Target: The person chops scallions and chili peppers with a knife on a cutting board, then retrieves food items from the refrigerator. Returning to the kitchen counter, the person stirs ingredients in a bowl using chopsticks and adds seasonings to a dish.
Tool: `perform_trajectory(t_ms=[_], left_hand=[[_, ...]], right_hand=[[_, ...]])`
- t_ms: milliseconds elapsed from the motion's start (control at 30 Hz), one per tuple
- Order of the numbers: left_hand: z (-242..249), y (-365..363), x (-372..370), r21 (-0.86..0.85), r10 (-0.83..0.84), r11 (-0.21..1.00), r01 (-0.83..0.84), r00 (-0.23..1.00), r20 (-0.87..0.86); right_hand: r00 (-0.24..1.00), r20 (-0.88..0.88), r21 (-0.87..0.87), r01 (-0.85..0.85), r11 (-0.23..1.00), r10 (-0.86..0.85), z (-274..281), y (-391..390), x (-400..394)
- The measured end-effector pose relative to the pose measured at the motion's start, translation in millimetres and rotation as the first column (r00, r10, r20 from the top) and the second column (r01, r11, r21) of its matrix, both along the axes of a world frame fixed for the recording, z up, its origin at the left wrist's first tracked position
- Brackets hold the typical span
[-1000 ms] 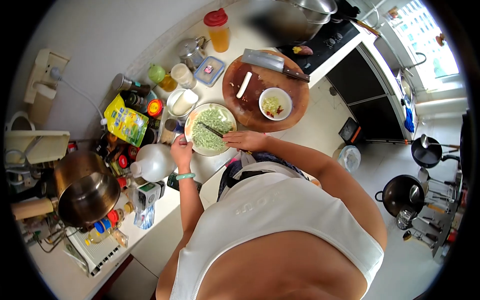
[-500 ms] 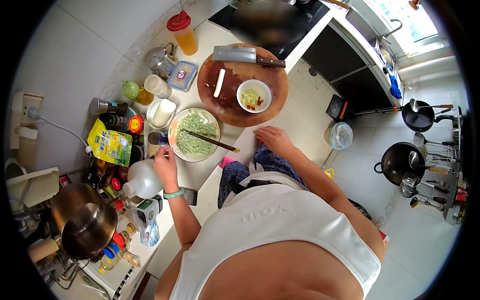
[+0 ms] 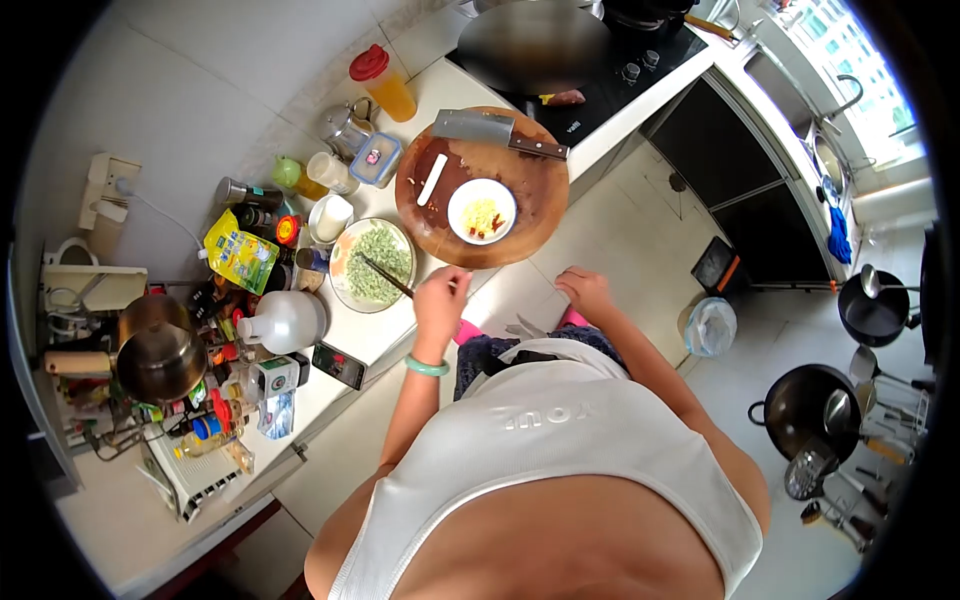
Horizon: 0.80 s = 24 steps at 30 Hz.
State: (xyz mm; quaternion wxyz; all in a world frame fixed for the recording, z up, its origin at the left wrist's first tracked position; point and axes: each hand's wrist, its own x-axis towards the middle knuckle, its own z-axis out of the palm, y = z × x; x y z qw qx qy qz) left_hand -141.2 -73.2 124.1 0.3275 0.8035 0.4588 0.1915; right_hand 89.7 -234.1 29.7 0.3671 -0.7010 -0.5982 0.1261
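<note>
My left hand [image 3: 440, 305], with a jade-green bangle at its wrist, has its fingers curled over the handle ends of the dark chopsticks [image 3: 383, 272]; the hand hides those ends. The chopsticks' other tips rest in chopped pale-green food [image 3: 372, 262] on a plate [image 3: 344, 291]. My right hand [image 3: 588, 292] hangs past the counter edge with loosely extended fingers, holding nothing. On the round wooden board [image 3: 540, 215] are a cleaver [image 3: 490, 128], a white stick-shaped piece [image 3: 432, 180] and a white bowl [image 3: 458, 205] with chopped yellowish and red bits.
A blurred pan [image 3: 535, 45] sits on the black stove [image 3: 640, 75]. Bottles, jars, a yellow pouch [image 3: 240, 252] and a white jug [image 3: 288, 322] crowd the left counter. A phone [image 3: 339, 366] lies near the edge. A lined bin [image 3: 711, 326] stands on the floor; pans hang right.
My left hand has moved right, from beside the plate to the chopsticks' handle ends. The chopsticks now lie at a steeper angle. The whole view has shifted slightly.
</note>
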Motion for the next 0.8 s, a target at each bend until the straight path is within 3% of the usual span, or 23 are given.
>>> perform_trajectory(t_ms=[100, 167, 300, 367, 400, 467, 600, 667, 700, 767, 800], left_hand=[[-4, -26, 45, -0.017, 0.016, 1.000, -0.017, 0.999, -0.047], [-2, -35, 65, 0.005, 0.037, 0.999, -0.037, 0.998, -0.047], [14, -35, 74, 0.017, 0.190, 0.981, -0.191, 0.981, 0.035], [15, -22, 61, 0.153, 0.229, 0.961, -0.231, 0.973, 0.032], [22, -16, 53, 0.099, 0.298, 0.949, -0.300, 0.954, 0.039], [18, 2, 32, -0.051, 0.402, 0.916, -0.399, 0.911, 0.097], [26, 22, 10, 0.021, 0.479, 0.878, -0.479, 0.878, 0.014], [19, 29, 5, 0.015, 0.471, 0.882, -0.471, 0.882, 0.007], [16, 30, 3, 0.009, 0.472, 0.882, -0.472, 0.882, 0.005], [9, 37, 1, -0.009, 0.496, 0.868, -0.496, 0.868, 0.020], [5, 42, -4, -0.019, 0.496, 0.868, -0.496, 0.868, 0.020]], right_hand=[[0.996, -0.090, 0.040, 0.028, 0.999, -0.024, -7, -29, 51], [0.992, -0.097, -0.129, 0.067, 0.989, -0.080, -3, -52, 84], [0.980, 0.020, -0.251, 0.199, 0.947, -0.200, 7, -84, 124], [0.956, 0.194, -0.212, 0.260, 0.942, -0.220, 10, -89, 135], [0.964, 0.198, -0.203, 0.217, 0.955, -0.178, 13, -89, 139], [0.932, 0.278, -0.289, 0.310, 0.906, -0.231, 19, -87, 145], [0.927, 0.298, -0.290, 0.315, 0.904, -0.227, 6, -81, 149], [0.966, 0.066, -0.045, 0.252, 0.967, -0.249, -15, -78, 150], [0.966, 0.068, -0.051, 0.252, 0.966, -0.248, -16, -77, 149], [0.945, -0.014, -0.402, 0.294, 0.867, -0.327, -17, -74, 147], [0.945, -0.006, -0.408, 0.296, 0.864, -0.327, -8, -68, 143]])
